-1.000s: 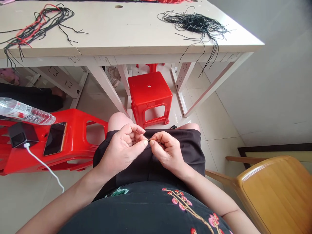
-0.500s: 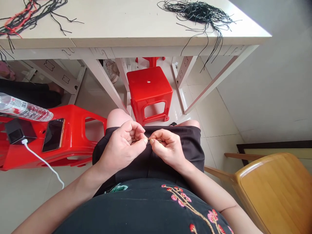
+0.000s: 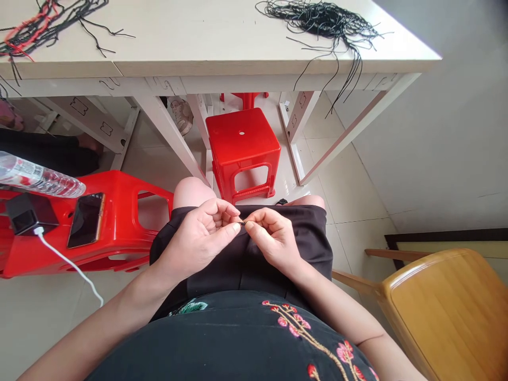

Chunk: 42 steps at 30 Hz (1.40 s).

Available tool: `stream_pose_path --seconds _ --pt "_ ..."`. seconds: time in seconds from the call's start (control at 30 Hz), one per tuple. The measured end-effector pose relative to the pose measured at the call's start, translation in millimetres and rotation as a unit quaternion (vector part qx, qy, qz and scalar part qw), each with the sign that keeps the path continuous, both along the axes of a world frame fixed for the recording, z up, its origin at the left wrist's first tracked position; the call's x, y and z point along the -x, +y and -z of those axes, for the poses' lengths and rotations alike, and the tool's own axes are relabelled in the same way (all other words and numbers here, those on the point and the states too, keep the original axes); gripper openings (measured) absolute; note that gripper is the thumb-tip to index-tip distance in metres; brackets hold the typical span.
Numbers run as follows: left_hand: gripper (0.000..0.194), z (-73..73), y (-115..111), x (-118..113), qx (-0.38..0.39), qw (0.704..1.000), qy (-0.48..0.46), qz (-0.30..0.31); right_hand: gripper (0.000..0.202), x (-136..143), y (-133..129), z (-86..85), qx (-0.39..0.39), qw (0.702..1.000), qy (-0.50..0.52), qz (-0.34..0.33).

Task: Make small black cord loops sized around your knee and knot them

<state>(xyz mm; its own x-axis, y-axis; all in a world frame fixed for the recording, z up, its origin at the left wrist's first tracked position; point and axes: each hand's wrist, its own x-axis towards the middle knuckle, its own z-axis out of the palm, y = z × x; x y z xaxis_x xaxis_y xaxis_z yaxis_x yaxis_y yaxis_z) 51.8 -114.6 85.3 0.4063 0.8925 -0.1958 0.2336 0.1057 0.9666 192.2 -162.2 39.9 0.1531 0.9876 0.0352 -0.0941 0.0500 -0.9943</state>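
Note:
Above my lap, my left hand (image 3: pixel 208 227) and my right hand (image 3: pixel 273 233) meet fingertip to fingertip. Between them shows a short bit of thin black cord (image 3: pixel 243 223), pinched at the thumb and forefinger of each hand. Most of the cord is hidden by the fingers, so its length and any knot cannot be made out. On the table ahead lies a tangled bundle of black cords (image 3: pixel 321 21), with several ends hanging over the front edge. Black and red braided cords (image 3: pixel 43 26) lie at the table's far left.
A pale table (image 3: pixel 198 42) spans the front. Beneath it stands a red stool (image 3: pixel 243 135). To the left, another red stool (image 3: pixel 115 211) carries a plastic bottle (image 3: pixel 43 174), a phone (image 3: pixel 86 219) and a black charger (image 3: pixel 29 211) with a white cable. A wooden chair (image 3: pixel 448 312) stands at right.
My fingertips have shifted very slightly upward, and the dark bit of cord between them shows a little more. Both hands keep their pinch. The surroundings look the same.

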Motion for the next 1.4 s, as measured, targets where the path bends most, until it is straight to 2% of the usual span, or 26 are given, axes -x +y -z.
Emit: stream_pose_path --seconds 0.13,0.23,0.4,0.5,0.57,0.6,0.73,0.8,0.87,1.0,1.4 --pt "0.012 5.2 -2 2 -0.074 0.997 0.022 0.026 0.012 -1 -1 2.6 -0.002 1.0 -0.014 -0.018" --pt "0.011 5.3 -2 3 -0.172 0.982 0.07 0.044 0.012 -2 -2 3.0 -0.016 0.999 -0.041 -0.024" --pt "0.025 5.6 -1 0 -0.38 0.908 0.158 0.082 0.011 0 -2 3.4 -0.013 0.994 -0.098 -0.039" --pt "0.031 7.7 -3 -1 -0.434 0.881 0.17 0.077 0.011 1 -3 2.8 -0.024 0.991 -0.133 -0.022" --pt "0.031 7.7 -4 -1 -0.424 0.889 0.16 0.068 0.012 1 -4 1.1 -0.029 0.99 -0.137 -0.012" --pt "0.031 7.1 -4 0 -0.401 0.902 0.149 0.064 0.012 0 -4 -0.2 -0.031 0.991 -0.133 -0.011" --pt "0.022 3.6 -1 3 -0.219 0.971 0.069 0.065 0.013 -3 -2 -5.0 -0.039 0.996 -0.085 0.002" --pt "0.016 2.2 2 4 -0.143 0.987 0.041 0.059 0.01 -4 -1 -5.6 -0.038 0.998 -0.055 0.015" --pt "0.013 1.0 3 5 -0.104 0.993 0.03 0.045 0.008 -3 0 -5.1 -0.031 0.999 -0.021 0.011" --pt "0.013 -2.0 1 5 -0.091 0.995 0.022 0.031 0.005 0 0 -3.6 -0.017 1.0 0.018 -0.012" --pt "0.012 -5.7 -5 5 -0.092 0.994 0.054 0.006 0.006 7 -1 -10.2 0.015 1.0 -0.014 -0.009"
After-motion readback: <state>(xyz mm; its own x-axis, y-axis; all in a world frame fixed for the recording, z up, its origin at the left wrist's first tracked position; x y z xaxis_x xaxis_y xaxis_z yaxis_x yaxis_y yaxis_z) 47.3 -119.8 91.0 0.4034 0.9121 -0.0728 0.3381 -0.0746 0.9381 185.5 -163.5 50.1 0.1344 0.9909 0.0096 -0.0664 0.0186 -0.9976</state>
